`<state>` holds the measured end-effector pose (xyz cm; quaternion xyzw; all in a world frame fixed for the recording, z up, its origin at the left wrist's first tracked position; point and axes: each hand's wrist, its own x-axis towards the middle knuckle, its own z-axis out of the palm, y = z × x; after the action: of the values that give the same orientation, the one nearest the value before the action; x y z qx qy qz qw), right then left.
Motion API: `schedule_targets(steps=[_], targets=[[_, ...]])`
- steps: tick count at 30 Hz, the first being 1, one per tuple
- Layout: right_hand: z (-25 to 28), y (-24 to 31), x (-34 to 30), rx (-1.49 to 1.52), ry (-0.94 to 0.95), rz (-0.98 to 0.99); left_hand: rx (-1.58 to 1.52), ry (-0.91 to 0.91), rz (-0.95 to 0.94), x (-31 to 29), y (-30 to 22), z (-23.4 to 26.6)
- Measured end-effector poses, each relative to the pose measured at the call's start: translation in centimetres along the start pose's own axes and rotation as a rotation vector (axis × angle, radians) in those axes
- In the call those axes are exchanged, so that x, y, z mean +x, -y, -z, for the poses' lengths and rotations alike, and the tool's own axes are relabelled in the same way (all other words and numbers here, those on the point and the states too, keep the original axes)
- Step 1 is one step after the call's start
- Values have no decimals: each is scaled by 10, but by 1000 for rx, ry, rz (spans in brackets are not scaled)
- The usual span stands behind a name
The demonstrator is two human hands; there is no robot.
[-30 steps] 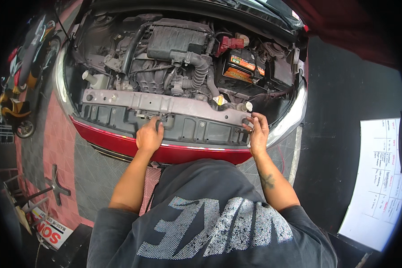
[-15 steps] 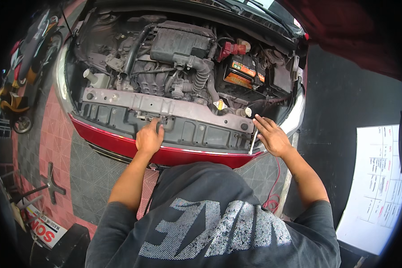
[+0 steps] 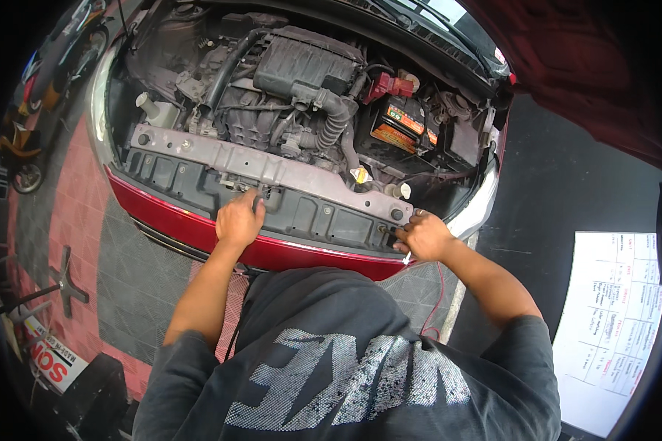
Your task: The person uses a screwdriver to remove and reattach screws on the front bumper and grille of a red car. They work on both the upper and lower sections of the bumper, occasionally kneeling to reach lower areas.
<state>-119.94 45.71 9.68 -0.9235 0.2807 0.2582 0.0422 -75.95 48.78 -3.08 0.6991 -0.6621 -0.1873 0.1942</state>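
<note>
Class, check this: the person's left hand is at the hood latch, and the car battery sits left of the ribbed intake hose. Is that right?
Not quite: the car battery sits right of the ribbed intake hose, as the head view shows. The left hand is at the hood latch, as stated.

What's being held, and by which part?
Right hand: seemingly a slim pale rod, one end showing; gripped part hidden. Left hand: near the latch; hold can't be told.

Well left of the fingers (image 3: 260, 209), I see a yellow-trimmed motorcycle (image 3: 22, 144) on red-and-grey floor tiles (image 3: 50, 209); well right, a handwritten white board (image 3: 603, 345).
</note>
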Motion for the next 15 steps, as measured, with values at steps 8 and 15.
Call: schedule_targets(steps=[8,15], targets=[[2,-27,17,103,-49,88,-8,-44,-20,-1,4,-6],[-3,-30,37,158,-266,110,13,-12,5,2,5,-6]])
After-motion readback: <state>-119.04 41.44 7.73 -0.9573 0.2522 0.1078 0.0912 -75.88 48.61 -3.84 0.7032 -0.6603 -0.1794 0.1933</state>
